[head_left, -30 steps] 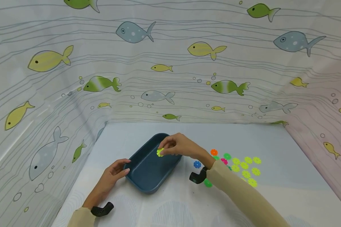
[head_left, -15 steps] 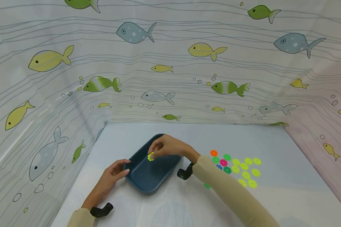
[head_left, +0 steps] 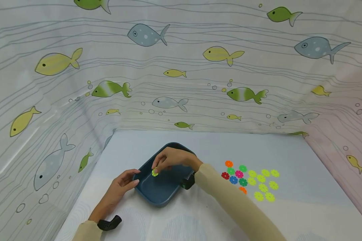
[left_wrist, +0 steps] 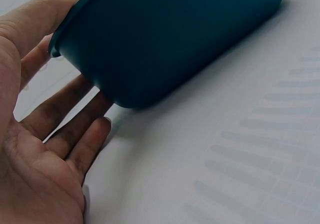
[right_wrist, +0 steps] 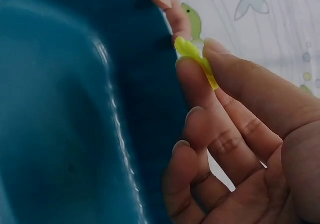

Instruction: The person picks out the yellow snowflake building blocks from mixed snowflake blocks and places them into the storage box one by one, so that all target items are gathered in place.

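Note:
A dark blue plastic tub (head_left: 154, 197) with rounded corners sits on the table. My left hand (head_left: 119, 189) holds its near left end; in the left wrist view the thumb is over the rim and the other fingers lie along the outer wall (left_wrist: 150, 49). Over the inside of the tub, my right hand (head_left: 172, 157) pinches a small yellow-green notched disc (head_left: 155, 172) between thumb and fingertips. The right wrist view shows the disc (right_wrist: 192, 54) nearly edge-on, with the other fingers curled loosely below it. The tub's floor (right_wrist: 55, 114) shows no discs there.
To the right lies a loose group of notched discs: several yellow-green discs (head_left: 261, 187), a blue disc (head_left: 233, 180), a dark red disc (head_left: 225, 175), a pink disc (head_left: 239, 174), plus green and orange ones. Fish-printed sheets (head_left: 199, 100) rise around the white table (head_left: 205, 214).
My right hand has moved left and slightly toward me with the yellow-green disc, going deeper over the tub. More of the loose discs are uncovered. The left hand keeps its place on the tub.

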`<state>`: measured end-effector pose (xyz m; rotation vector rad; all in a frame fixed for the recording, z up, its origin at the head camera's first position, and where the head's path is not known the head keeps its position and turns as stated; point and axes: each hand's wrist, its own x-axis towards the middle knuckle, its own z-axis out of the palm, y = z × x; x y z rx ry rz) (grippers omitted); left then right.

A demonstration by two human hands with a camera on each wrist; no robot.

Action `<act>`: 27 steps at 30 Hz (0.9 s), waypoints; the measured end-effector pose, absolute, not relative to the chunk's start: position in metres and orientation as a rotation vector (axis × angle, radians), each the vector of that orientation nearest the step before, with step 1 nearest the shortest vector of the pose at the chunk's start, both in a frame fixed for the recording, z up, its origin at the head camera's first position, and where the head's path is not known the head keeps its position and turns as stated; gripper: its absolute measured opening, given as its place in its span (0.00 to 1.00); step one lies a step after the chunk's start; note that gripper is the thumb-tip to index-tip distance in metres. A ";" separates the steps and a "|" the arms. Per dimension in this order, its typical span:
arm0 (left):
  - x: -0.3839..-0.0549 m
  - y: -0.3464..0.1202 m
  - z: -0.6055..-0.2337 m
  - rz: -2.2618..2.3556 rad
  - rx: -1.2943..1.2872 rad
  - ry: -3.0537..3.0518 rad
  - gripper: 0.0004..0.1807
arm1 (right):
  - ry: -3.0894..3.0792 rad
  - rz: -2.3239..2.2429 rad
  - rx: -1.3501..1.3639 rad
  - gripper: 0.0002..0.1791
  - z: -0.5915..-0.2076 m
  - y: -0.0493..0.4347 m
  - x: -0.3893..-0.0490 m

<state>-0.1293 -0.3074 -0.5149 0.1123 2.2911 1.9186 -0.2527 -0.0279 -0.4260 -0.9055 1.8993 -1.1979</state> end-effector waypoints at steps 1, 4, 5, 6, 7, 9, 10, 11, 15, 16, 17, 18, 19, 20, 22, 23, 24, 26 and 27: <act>-0.129 -0.307 -0.515 1.920 0.111 2.291 0.25 | 1.892 -1.195 -0.899 0.08 -0.428 -0.029 -0.253; -0.129 -0.307 -0.515 1.920 0.113 2.290 0.26 | 1.890 -1.193 -0.880 0.08 -0.433 -0.034 -0.255; -0.129 -0.307 -0.515 1.923 0.107 2.291 0.26 | 1.893 -1.194 -0.871 0.08 -0.435 -0.035 -0.256; -0.129 -0.307 -0.515 1.922 0.113 2.289 0.26 | 1.897 -1.194 -0.862 0.08 -0.436 -0.037 -0.257; -0.129 -0.307 -0.515 1.922 0.115 2.291 0.26 | 1.900 -1.194 -0.853 0.08 -0.437 -0.038 -0.257; -0.129 -0.308 -0.515 1.919 0.113 2.292 0.26 | 1.903 -1.192 -0.841 0.08 -0.440 -0.041 -0.259; -0.129 -0.309 -0.515 1.918 0.115 2.289 0.26 | 1.901 -1.191 -0.839 0.09 -0.441 -0.042 -0.259; -0.129 -0.309 -0.515 1.915 0.115 2.291 0.26 | 1.896 -1.189 -0.836 0.09 -0.442 -0.044 -0.260; -0.129 -0.310 -0.514 1.912 0.123 2.289 0.26 | 1.875 -1.189 -0.828 0.09 -0.448 -0.049 -0.262; -0.129 -0.309 -0.514 1.911 0.125 2.287 0.26 | 1.869 -1.189 -0.827 0.09 -0.449 -0.050 -0.262; -0.129 -0.309 -0.513 1.914 0.127 2.285 0.26 | 1.869 -1.187 -0.825 0.08 -0.449 -0.051 -0.262; -0.129 -0.309 -0.514 1.916 0.133 2.283 0.26 | 1.868 -1.182 -0.826 0.08 -0.451 -0.052 -0.262; -0.129 -0.308 -0.513 1.916 0.132 2.284 0.26 | 1.869 -1.174 -0.827 0.08 -0.452 -0.054 -0.261; -0.129 -0.308 -0.513 1.916 0.133 2.283 0.26 | 1.868 -1.166 -0.830 0.08 -0.454 -0.055 -0.261; -0.129 -0.307 -0.513 1.918 0.133 2.285 0.26 | 1.868 -1.143 -0.841 0.07 -0.456 -0.058 -0.260; -0.129 -0.307 -0.513 1.919 0.134 2.288 0.26 | 1.872 -1.133 -0.847 0.07 -0.457 -0.059 -0.260; -0.129 -0.307 -0.513 1.916 0.133 2.290 0.26 | 1.868 -1.125 -0.860 0.07 -0.458 -0.061 -0.260; -0.128 -0.308 -0.513 1.919 0.130 2.288 0.25 | 1.862 -1.110 -0.888 0.07 -0.459 -0.064 -0.259; -0.128 -0.308 -0.513 1.922 0.129 2.287 0.25 | 1.861 -1.103 -0.901 0.08 -0.459 -0.066 -0.259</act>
